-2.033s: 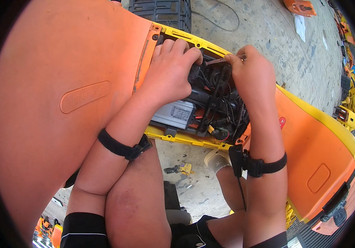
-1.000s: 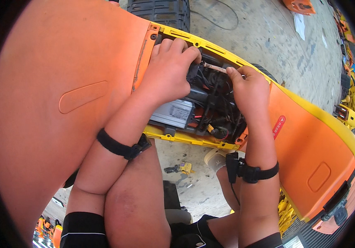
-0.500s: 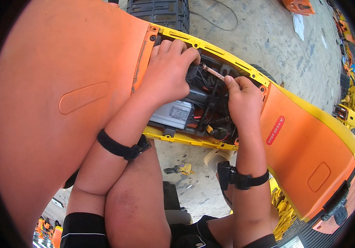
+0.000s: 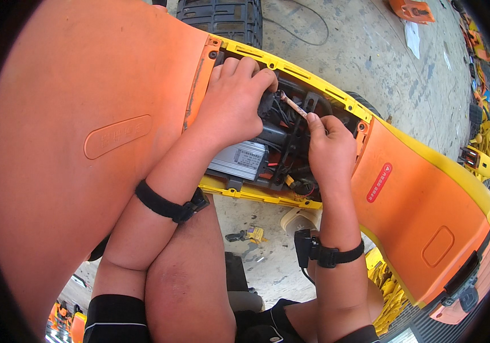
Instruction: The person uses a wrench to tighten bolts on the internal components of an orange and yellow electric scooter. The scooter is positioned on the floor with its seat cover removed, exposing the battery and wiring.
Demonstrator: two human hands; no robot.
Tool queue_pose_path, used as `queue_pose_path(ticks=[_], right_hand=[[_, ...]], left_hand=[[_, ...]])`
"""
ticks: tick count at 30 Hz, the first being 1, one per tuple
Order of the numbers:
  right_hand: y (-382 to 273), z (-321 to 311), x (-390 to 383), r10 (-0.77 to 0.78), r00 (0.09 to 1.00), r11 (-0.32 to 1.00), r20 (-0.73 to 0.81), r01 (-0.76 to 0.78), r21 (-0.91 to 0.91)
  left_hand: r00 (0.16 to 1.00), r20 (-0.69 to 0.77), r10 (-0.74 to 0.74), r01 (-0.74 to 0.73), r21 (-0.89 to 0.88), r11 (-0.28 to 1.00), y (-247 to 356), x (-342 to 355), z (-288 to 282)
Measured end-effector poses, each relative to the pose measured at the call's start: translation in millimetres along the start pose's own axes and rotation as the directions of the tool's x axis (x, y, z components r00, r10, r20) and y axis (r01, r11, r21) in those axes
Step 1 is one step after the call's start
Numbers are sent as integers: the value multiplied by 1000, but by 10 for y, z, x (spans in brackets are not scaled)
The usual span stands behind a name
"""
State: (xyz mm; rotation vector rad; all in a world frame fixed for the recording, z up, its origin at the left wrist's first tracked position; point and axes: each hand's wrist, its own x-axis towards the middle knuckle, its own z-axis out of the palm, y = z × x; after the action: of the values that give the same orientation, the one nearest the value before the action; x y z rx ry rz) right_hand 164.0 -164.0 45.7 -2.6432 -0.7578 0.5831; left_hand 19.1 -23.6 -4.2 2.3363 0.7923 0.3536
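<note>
An open compartment in an orange-and-yellow vehicle body shows a silver finned controller (image 4: 239,160), dark tubes and wires. My left hand (image 4: 233,103) is closed at the compartment's upper left, fingertips curled round a black part (image 4: 267,102) that it mostly hides. My right hand (image 4: 332,148) grips a thin metal wrench (image 4: 295,106) by its near end between thumb and fingers; the wrench slants up-left, its head at a fitting beside that black part. A yellow connector (image 4: 292,182) lies among the wires below.
Large orange panels (image 4: 113,86) flank the compartment, with a yellow rim (image 4: 313,83). A treaded tire (image 4: 219,20) stands at the top. Orange and yellow parts (image 4: 488,143) line the right edge. My legs (image 4: 188,274) are below; small debris (image 4: 253,234) lies on the floor.
My right hand has swung down and toward me, turning the wrench to a steeper slant about its head. My left hand has stayed almost in place.
</note>
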Motion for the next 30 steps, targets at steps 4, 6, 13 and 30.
queue_pose_path(ticks=[4,6,13,30], right_hand=[[-9,-19,-1,13,1000,1000,19,-12,-14],[-17,-23,-9,16,999,1000,30,-15,-22],[-55,-8,-99,7,999,996,43,-3,-94],[-153,252,-417,120,983,988,139,-132,76]], left_hand=[[1000,4,1,-1,5,1000,1,5,3],[1000,8,-3,3,3,1000,3,1,0],[1000,-5,13,-13,-2,1000,0,4,3],[1000,21,-10,9,11,1000,7,12,-4]])
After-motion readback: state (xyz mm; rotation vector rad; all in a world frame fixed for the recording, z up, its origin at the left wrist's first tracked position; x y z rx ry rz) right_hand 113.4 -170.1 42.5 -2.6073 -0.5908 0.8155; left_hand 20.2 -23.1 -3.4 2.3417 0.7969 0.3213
